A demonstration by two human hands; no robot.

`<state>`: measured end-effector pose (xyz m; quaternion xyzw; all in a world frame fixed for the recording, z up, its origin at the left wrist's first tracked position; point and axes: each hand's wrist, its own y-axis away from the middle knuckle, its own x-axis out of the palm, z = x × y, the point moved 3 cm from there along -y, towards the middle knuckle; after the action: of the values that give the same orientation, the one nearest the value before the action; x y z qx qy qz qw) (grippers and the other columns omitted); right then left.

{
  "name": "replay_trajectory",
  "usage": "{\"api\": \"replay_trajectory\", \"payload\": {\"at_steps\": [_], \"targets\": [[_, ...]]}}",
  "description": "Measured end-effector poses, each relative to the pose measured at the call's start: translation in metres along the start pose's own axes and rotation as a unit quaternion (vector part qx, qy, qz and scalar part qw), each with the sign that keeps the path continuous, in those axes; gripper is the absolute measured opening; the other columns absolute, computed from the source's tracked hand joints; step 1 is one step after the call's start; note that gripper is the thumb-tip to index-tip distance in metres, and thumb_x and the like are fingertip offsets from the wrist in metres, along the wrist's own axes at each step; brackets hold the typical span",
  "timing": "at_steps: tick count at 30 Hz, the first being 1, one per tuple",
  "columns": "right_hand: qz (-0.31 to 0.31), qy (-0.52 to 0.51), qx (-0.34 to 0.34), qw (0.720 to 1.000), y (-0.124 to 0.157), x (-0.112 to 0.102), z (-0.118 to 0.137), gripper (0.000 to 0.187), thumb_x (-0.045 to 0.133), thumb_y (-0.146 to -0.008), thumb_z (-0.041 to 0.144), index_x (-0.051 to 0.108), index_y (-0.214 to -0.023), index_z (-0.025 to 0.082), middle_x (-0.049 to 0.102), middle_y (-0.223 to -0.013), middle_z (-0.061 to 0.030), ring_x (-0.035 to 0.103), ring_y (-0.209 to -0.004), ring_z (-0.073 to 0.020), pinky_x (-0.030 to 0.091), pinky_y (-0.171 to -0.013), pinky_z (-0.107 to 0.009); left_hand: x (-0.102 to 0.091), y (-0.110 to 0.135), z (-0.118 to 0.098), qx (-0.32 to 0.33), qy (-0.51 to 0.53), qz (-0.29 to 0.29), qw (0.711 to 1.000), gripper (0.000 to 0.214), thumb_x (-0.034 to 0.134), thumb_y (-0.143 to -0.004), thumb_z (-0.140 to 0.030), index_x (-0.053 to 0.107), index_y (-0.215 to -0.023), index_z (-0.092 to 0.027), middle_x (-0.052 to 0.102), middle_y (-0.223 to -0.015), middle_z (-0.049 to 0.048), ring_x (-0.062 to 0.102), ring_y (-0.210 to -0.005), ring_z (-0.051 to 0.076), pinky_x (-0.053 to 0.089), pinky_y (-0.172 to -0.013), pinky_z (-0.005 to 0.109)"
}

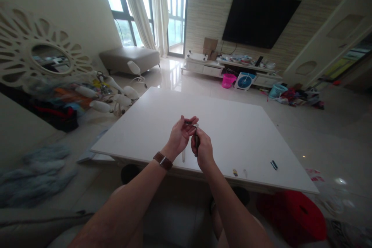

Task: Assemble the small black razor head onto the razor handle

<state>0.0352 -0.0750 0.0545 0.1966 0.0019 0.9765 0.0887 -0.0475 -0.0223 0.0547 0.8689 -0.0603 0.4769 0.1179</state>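
Right hand point(203, 147) wrapped around a dark tool point(197, 140), left hand point(180, 135) holding a small dark piece point(188, 122) by the tool's shiny end, both above the white table point(232, 131), near middle, red stool point(299, 217) near right.

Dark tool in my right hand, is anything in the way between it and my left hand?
Nothing visible is: the dark tool's silvery end sits right by your left hand. Whether they touch is too small to tell. The yellow item on the white table lies off to the right.
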Motion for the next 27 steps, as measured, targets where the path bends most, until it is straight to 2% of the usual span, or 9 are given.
{"api": "replay_trajectory", "payload": {"at_steps": [5, 9, 12, 14, 17, 20, 22, 25, 27], "targets": [[-0.004, -0.030, 0.021, 0.999, -0.006, -0.013, 0.006, 0.040, 0.053, -0.086, 0.057, 0.064, -0.078, 0.019, 0.046, -0.048, 0.0074, 0.032, -0.033, -0.0056, 0.018, -0.032, -0.019, -0.009, -0.007, -0.004, 0.004, 0.070, -0.049, 0.996, 0.031, 0.061, -0.096, -0.039, 0.062, -0.075, -0.016, 0.078, -0.097, 0.0115, 0.074, -0.102, 0.020, 0.057, -0.095, 0.031], [-0.039, -0.046, 0.034, 0.998, -0.018, -0.031, 0.003, 0.035, 0.059, -0.080, 0.049, 0.070, -0.090, 0.017, 0.052, -0.059, 0.0053, 0.044, -0.044, -0.0064, 0.030, -0.039, -0.018, -0.011, -0.008, -0.009, 0.004, 0.104, -0.072, 0.992, 0.030, 0.062, -0.096, -0.037, 0.061, -0.075, -0.015, 0.078, -0.094, 0.0114, 0.075, -0.096, 0.019, 0.058, -0.093, 0.031], [-0.092, 0.059, 0.023, 0.994, -0.033, -0.053, -0.007, 0.039, 0.063, -0.077, 0.044, 0.071, -0.105, 0.017, 0.056, -0.068, 0.0032, 0.052, -0.055, -0.0093, 0.039, -0.047, -0.020, -0.012, -0.010, -0.016, 0.009, 0.138, -0.100, 0.985, 0.032, 0.058, -0.099, -0.036, 0.060, -0.074, -0.015, 0.077, -0.087, 0.0098, 0.076, -0.089, 0.018, 0.059, -0.090, 0.030], [-0.103, 0.216, 0.006, 0.971, -0.043, -0.069, -0.015, 0.043, 0.057, -0.082, 0.044, 0.068, -0.113, 0.016, 0.060, -0.075, 0.0006, 0.056, -0.061, -0.0118, 0.043, -0.052, -0.022, -0.015, -0.012, -0.021, 0.016, 0.147, -0.115, 0.982, 0.037, 0.051, -0.102, -0.037, 0.059, -0.073, -0.015, 0.076, -0.083, 0.0087, 0.076, -0.084, 0.017, 0.060, -0.087, 0.031], [-0.098, 0.392, -0.015, 0.915, -0.054, -0.087, -0.029, 0.041, 0.050, -0.086, 0.036, 0.066, -0.117, 0.015, 0.066, -0.090, -0.0050, 0.062, -0.072, -0.0152, 0.048, -0.062, -0.026, -0.021, -0.016, -0.026, -0.011, 0.117, -0.134, 0.984, 0.042, 0.040, -0.104, -0.034, 0.057, -0.070, -0.015, 0.073, -0.079, 0.0099, 0.075, -0.082, 0.019, 0.060, -0.083, 0.033], [-0.095, 0.470, -0.010, 0.877, -0.058, -0.097, -0.043, 0.029, 0.056, -0.082, 0.027, 0.071, -0.105, 0.016, 0.070, -0.091, -0.0065, 0.063, -0.079, -0.0178, 0.048, -0.071, -0.028, -0.030, -0.018, -0.029, -0.071, 0.073, -0.169, 0.980, 0.040, 0.034, -0.103, -0.030, 0.056, -0.073, -0.015, 0.071, -0.078, 0.0130, 0.075, -0.083, 0.024, 0.061, -0.079, 0.036], [-0.089, 0.522, 0.002, 0.848, -0.058, -0.098, -0.055, 0.022, 0.061, -0.079, 0.022, 0.073, -0.097, 0.017, 0.071, -0.085, -0.0060, 0.064, -0.079, -0.0189, 0.047, -0.074, -0.029, -0.033, -0.019, -0.032, -0.095, 0.050, -0.172, 0.979, 0.033, 0.036, -0.100, -0.025, 0.057, -0.077, -0.014, 0.071, -0.082, 0.0144, 0.075, -0.085, 0.025, 0.061, -0.078, 0.036], [-0.080, 0.579, 0.026, 0.811, -0.057, -0.094, -0.079, 0.017, 0.065, -0.076, 0.016, 0.075, -0.090, 0.019, 0.074, -0.082, -0.0067, 0.066, -0.079, -0.0200, 0.044, -0.075, -0.029, -0.033, -0.018, -0.037, -0.097, 0.018, -0.156, 0.983, 0.018, 0.043, -0.092, -0.007, 0.058, -0.084, -0.012, 0.072, -0.089, 0.0143, 0.074, -0.088, 0.022, 0.060, -0.081, 0.031], [-0.075, 0.604, 0.038, 0.793, -0.056, -0.089, -0.097, 0.016, 0.065, -0.075, 0.014, 0.075, -0.087, 0.018, 0.075, -0.085, -0.0083, 0.067, -0.082, -0.0208, 0.044, -0.076, -0.028, -0.030, -0.016, -0.041, -0.081, -0.002, -0.145, 0.986, 0.019, 0.043, -0.088, 0.000, 0.059, -0.090, -0.011, 0.072, -0.093, 0.0146, 0.074, -0.089, 0.020, 0.059, -0.084, 0.030]]}}
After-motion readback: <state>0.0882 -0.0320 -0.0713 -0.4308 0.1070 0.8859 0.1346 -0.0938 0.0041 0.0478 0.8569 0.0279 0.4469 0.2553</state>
